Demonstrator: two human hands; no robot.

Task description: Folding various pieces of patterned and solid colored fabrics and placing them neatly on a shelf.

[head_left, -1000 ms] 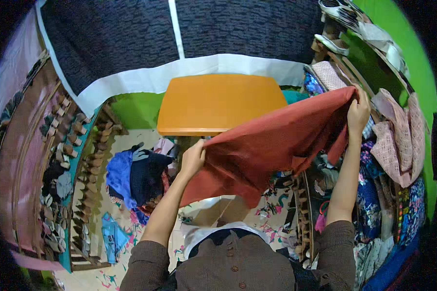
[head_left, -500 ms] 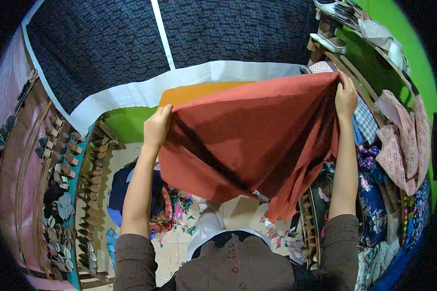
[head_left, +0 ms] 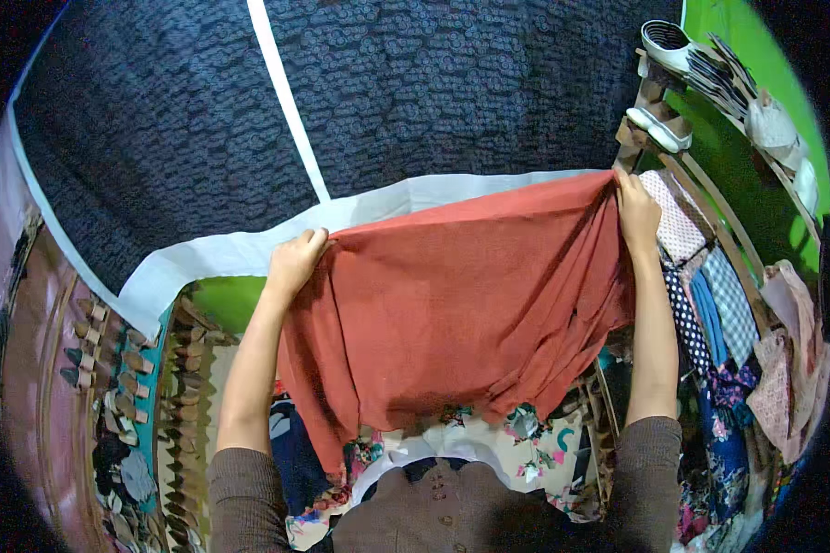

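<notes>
A rust-red cloth [head_left: 480,295] hangs stretched between my two raised hands, its upper edge nearly taut and its lower part falling in loose folds toward me. My left hand [head_left: 297,261] is closed on the upper left corner, thumb on top. The upper right corner is pinched in my right hand [head_left: 638,210], held somewhat higher than the left. Behind the cloth's top edge runs the white border [head_left: 217,260] of a large dark patterned cloth [head_left: 470,83]. Whether that border touches the red cloth I cannot tell.
Racks of shoes [head_left: 183,405] stand along the left. To the right, folded fabrics [head_left: 687,230] lie beside a pink patterned cloth [head_left: 779,369], with white shoes [head_left: 659,129] on a shelf above. A dark bundle [head_left: 300,456] and colourful scraps [head_left: 544,452] are on the floor below.
The red cloth has come lower and hangs flatter, its left side dropping further. Both hands have moved down a little. An orange-yellow piece behind it no longer shows.
</notes>
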